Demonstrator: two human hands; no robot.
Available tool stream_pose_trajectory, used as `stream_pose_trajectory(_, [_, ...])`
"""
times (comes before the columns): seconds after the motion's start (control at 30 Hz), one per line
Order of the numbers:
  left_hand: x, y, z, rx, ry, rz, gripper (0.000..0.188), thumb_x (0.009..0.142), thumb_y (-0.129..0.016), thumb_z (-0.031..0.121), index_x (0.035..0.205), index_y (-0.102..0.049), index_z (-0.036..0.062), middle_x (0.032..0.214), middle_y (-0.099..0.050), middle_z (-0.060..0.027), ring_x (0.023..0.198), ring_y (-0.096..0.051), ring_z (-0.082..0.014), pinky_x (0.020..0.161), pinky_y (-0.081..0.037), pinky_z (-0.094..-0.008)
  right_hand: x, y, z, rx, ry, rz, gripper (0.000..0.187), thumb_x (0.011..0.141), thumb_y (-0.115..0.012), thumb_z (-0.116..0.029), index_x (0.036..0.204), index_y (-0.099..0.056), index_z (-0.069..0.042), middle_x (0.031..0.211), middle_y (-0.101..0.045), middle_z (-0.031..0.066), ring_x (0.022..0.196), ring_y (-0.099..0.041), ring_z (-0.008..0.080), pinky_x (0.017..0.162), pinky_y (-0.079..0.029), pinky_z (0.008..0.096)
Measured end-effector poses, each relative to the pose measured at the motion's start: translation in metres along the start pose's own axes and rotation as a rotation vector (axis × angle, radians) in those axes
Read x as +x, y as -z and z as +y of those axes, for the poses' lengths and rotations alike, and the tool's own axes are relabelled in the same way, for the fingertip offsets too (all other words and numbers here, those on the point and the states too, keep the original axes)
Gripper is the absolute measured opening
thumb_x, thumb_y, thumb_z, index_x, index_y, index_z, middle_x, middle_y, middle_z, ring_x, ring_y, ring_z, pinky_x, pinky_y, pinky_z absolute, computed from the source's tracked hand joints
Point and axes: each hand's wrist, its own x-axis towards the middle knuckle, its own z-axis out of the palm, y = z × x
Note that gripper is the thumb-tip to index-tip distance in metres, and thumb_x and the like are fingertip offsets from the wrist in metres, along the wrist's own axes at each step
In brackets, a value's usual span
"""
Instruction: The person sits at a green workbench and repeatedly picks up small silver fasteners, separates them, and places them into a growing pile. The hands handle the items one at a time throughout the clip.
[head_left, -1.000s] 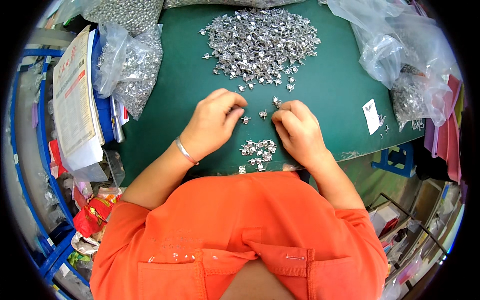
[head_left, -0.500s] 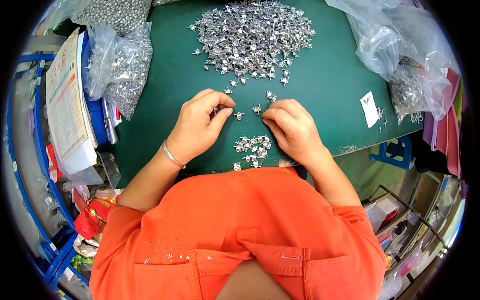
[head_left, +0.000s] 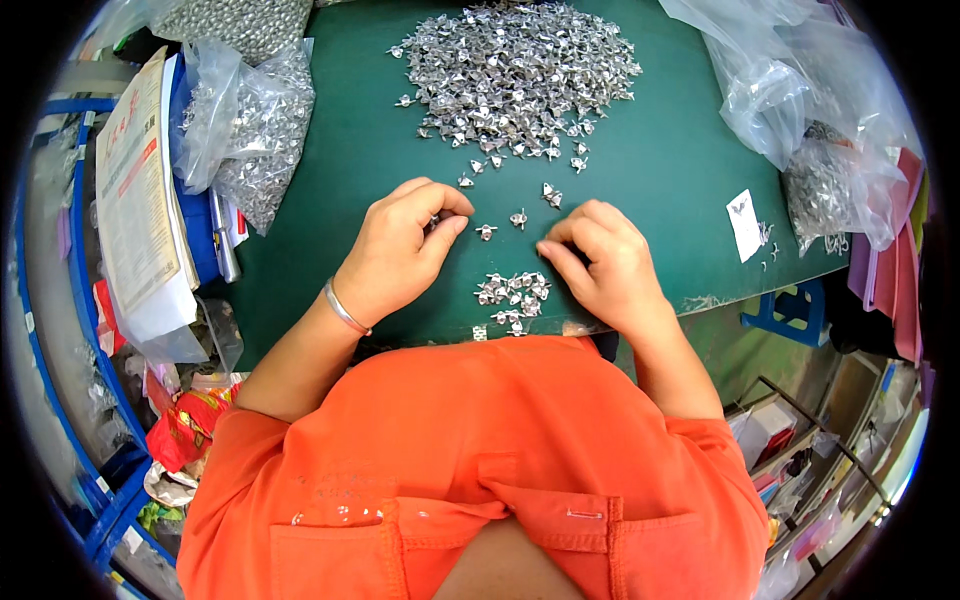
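My left hand is closed above the green table, fingers curled toward the thumb. A silvery bit of a small metal part shows between them. My right hand has its fingers bent in and the thumb close to the forefinger; whatever is at the tips, if anything, is hidden. Between the hands lie a loose winged metal part and another metal part. Farther up, just beyond my right fingers, sits a small clump of parts. Nearer my body is a little group of the same parts.
A large heap of silvery parts covers the far middle of the table. Filled plastic bags and newspapers are at the left. A clear bag of parts and a white card lie right.
My right hand has drawn slightly right, away from the loose parts between the hands. My left hand keeps its closed pose. The whole view has shifted a little.
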Motion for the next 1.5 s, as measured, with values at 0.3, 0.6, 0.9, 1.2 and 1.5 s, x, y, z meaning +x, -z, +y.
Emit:
stream_pose_trajectory(0.3, [0.004, -0.006, -0.002, -0.004, -0.056, -0.001, 0.009, 0.09, -0.066, 0.004, 0.098, -0.068, 0.0006, 0.087, -0.065, -0.01, 0.073, -0.062, -0.0202, 0.066, -0.048, -0.0303, 0.017, -0.02, -0.012, -0.073, 0.062, 0.077, 0.011, 0.082, -0.073, -0.007, 0.091, -0.068, -0.006, 0.082, -0.06, 0.008, 0.077, -0.063, 0.0292, 0.068, -0.051, 0.042])
stream_pose_trajectory(0.6, [0.0, -0.015, -0.003, 0.05, -0.093, -0.041, 0.009, 0.086, -0.07, 0.001, 0.095, -0.067, 0.0003, 0.087, -0.061, -0.012, 0.073, -0.064, -0.0247, 0.066, -0.051, -0.0331, 0.007, -0.002, 0.002, 0.017, 0.04, 0.067, 0.014, 0.081, -0.071, -0.003, 0.095, -0.069, -0.004, 0.087, -0.063, 0.0097, 0.081, -0.063, 0.031, 0.071, -0.052, 0.0409])
stream_pose_trajectory(0.9, [0.001, -0.015, -0.002, 0.046, -0.132, 0.004, 0.008, 0.088, -0.068, 0.001, 0.096, -0.067, -0.0002, 0.088, -0.062, -0.0124, 0.075, -0.064, -0.0253, 0.067, -0.051, -0.0338, 0.012, -0.02, -0.011, -0.029, 0.114, 0.057, 0.014, 0.083, -0.072, -0.006, 0.095, -0.067, -0.005, 0.086, -0.062, 0.0077, 0.078, -0.062, 0.0285, 0.07, -0.051, 0.0385])
stream_pose_trajectory(1.2, [-0.003, -0.009, -0.002, -0.033, -0.058, -0.042, 0.013, 0.088, -0.068, 0.001, 0.101, -0.068, 0.0017, 0.089, -0.061, -0.0106, 0.071, -0.061, -0.0228, 0.067, -0.05, -0.0328, 0.007, 0.011, -0.008, 0.216, -0.017, -0.159, 0.01, 0.084, -0.07, -0.002, 0.094, -0.069, -0.003, 0.09, -0.065, 0.0119, 0.085, -0.066, 0.0331, 0.072, -0.054, 0.0409])
stream_pose_trajectory(1.5, [0.005, -0.018, 0.002, -0.198, 0.073, -0.076, 0.009, 0.089, -0.07, 0.004, 0.091, -0.063, -0.0005, 0.088, -0.067, -0.0062, 0.071, -0.063, -0.0114, 0.059, -0.051, -0.0277, 0.016, -0.005, 0.009, 0.017, 0.011, 0.079, 0.014, 0.08, -0.074, -0.004, 0.092, -0.066, -0.004, 0.091, -0.063, 0.0092, 0.083, -0.061, 0.0314, 0.074, -0.052, 0.0406])
